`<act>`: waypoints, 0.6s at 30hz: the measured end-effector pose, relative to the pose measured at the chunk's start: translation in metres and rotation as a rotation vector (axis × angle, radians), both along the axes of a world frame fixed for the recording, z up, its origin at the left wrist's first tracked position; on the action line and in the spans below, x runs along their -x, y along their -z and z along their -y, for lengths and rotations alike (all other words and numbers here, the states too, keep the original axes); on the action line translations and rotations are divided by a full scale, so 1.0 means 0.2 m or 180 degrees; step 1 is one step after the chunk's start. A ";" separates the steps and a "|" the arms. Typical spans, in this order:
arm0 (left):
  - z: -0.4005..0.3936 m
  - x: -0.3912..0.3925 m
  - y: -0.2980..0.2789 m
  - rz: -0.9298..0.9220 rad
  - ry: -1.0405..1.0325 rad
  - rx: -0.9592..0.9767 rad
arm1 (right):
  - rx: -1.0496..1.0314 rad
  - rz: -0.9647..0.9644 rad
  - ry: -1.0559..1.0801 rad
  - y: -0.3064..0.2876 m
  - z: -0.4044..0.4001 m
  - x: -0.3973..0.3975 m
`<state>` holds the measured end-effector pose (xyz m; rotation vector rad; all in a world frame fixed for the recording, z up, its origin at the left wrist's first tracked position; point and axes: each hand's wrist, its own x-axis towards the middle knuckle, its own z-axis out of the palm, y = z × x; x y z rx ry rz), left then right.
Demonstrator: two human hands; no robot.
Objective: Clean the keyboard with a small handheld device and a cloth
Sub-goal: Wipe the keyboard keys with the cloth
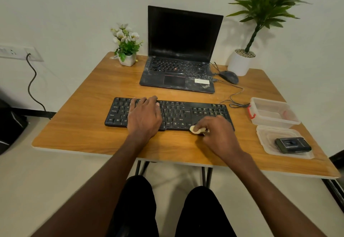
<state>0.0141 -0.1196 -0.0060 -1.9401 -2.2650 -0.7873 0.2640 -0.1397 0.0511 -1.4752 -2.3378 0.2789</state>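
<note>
Two hands on the flat black keyboard, mid-table: left hand lay flat, fingers straight; right hand pinched a crumpled pale cloth against the front edge, mostly hidden beneath curled fingers.

black keyboard flat mid-table, yellow cloth at its front edge, dark handheld device on lid

an office desk; laptop, mouse, potted plant
</note>
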 end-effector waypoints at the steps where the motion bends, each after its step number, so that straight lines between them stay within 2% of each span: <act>1: 0.00 0.00 0.00 0.0004 -0.0003 0.0003 | 0.0043 -0.0011 0.0104 -0.02 -0.01 0.01; 5: -0.01 0.00 0.01 -0.0019 -0.0048 0.0033 | -0.0234 -0.0444 0.0531 -0.04 -0.08 0.14; 8: -0.01 -0.01 0.02 -0.0012 -0.0115 0.0011 | -0.0298 -0.0076 0.0456 0.03 -0.02 0.18; 10: -0.01 -0.02 0.02 -0.0016 -0.0130 0.0010 | -0.0373 0.0199 0.0174 0.07 0.07 0.15; 14: -0.01 -0.02 0.02 -0.0050 -0.0120 0.0034 | -0.0153 0.0535 -0.0112 0.04 0.11 0.02; 18: -0.01 -0.01 0.01 -0.0071 -0.0050 0.0053 | -0.0314 -0.0107 0.0501 0.01 0.03 0.01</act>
